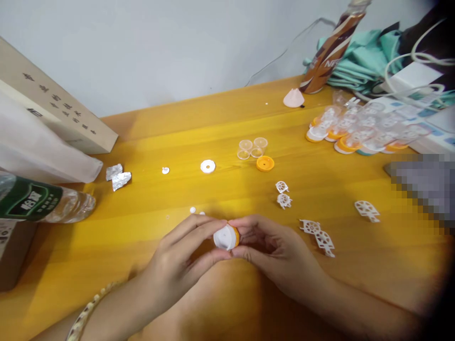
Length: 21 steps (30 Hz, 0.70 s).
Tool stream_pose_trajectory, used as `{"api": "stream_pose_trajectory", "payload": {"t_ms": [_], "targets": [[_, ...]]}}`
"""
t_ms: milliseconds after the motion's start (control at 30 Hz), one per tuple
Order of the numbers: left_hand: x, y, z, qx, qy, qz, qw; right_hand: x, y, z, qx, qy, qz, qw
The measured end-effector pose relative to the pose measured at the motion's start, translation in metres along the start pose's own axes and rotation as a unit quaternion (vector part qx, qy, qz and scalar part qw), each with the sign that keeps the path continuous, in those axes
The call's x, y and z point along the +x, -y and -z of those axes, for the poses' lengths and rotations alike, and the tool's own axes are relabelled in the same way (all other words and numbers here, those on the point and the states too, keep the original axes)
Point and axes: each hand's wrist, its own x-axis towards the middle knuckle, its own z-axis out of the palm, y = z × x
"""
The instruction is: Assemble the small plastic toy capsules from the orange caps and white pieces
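Low in the middle of the view, a small translucent round cup with an orange cap (225,237) is held on its side, its whitish round face turned toward me. My left hand (190,246) pinches the clear part between thumb and fingers. On the orange side, the thumb and fingers of my right hand (272,246) grip the cap's rim. Just beyond my left fingers lie tiny white discs (192,210), one partly hidden. White plastic lattice pieces (324,240) are spread to the right of my right hand.
Beyond the hands are a white ring cap (208,166), an orange cap (265,164) and several clear cups (256,152). Assembled capped pieces (355,137) crowd the right back, near a brown bottle (330,52). Foil scraps (121,181) and a water bottle (42,199) are left.
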Motion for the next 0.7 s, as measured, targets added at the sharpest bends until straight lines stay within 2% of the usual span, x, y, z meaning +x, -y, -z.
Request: {"api": "stream_pose_trajectory", "payload": {"t_ms": [500,700], "targets": [[0.002,0.001,0.0,-0.107,0.009,0.083,0.991,0.002,0.005,-0.003,0.106,0.004,-0.081,0.991],[0.009,-0.004,-0.001,-0.23,0.007,0.174,0.957,0.001,0.006,-0.004,0.111,0.004,-0.105,0.988]]}}
